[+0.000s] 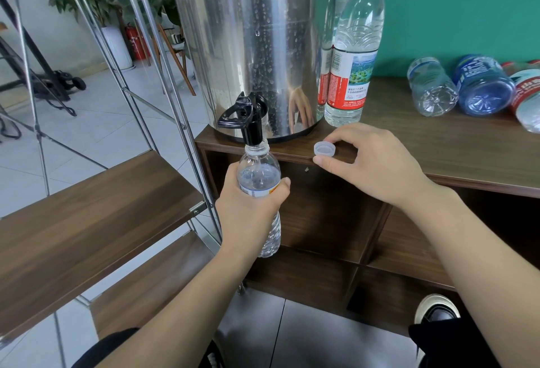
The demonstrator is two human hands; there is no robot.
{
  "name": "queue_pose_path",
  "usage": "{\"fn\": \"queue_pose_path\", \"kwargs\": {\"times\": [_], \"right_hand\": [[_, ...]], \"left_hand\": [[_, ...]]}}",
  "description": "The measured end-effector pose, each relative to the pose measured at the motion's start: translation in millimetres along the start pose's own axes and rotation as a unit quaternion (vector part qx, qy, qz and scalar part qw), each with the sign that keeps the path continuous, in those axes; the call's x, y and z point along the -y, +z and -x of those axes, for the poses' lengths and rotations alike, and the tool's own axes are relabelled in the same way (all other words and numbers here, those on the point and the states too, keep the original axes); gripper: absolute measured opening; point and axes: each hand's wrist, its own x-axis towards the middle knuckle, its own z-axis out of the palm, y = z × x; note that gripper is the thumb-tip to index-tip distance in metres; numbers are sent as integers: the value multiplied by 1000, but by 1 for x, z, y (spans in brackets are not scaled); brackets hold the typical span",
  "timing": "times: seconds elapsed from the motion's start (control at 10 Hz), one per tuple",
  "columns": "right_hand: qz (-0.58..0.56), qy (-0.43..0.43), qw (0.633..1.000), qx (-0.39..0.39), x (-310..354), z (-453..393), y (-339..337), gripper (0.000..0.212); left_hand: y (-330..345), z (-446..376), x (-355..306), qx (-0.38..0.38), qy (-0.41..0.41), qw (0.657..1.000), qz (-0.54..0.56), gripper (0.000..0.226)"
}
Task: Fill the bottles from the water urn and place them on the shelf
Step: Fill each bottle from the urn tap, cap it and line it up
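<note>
A steel water urn stands on the brown cabinet top, its black tap overhanging the front edge. My left hand grips a clear uncapped bottle upright, its mouth right under the tap spout. On the cabinet edge lies a white cap, and my right hand rests beside it with thumb and forefinger around it; whether they pinch it is unclear. A capped red-label bottle stands right of the urn. The brown wooden shelf is at the left.
Several bottles lie on their sides at the cabinet's right: a clear one, a blue one and a red-labelled one. The shelf's metal frame rises left of the urn. Open cubbies sit below the cabinet top.
</note>
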Motion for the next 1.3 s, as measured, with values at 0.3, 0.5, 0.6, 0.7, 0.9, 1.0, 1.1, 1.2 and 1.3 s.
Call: {"fn": "queue_pose_path", "kwargs": {"times": [0.3,0.5,0.6,0.7,0.9,1.0,1.1,1.2,1.3], "right_hand": [[1,-1,1000,3,1,0,2,51],[2,2,1000,2,0,0,0,50],[2,0,1000,0,-1,-1,2,47],[1,0,1000,0,-2,-1,2,46],[2,1,1000,0,0,0,1,47],[4,4,1000,0,1,0,0,48],[5,10,1000,3,3,1,-1,48],[6,12,1000,6,4,1,-2,49],[-1,20,1000,9,6,1,-3,52]], "left_hand": [[0,0,-1,3,1,1000,2,43],[-1,0,-1,3,2,1000,-3,44],[0,0,-1,0,0,1000,-6,43],[0,0,-1,-2,-1,1000,-7,44],[0,1,-1,0,0,1000,-1,43],[0,0,0,3,0,1000,-1,44],[0,-1,1,3,1,1000,-5,44],[0,-1,2,1,0,1000,-5,44],[0,-1,2,0,-1,1000,-5,44]]}}
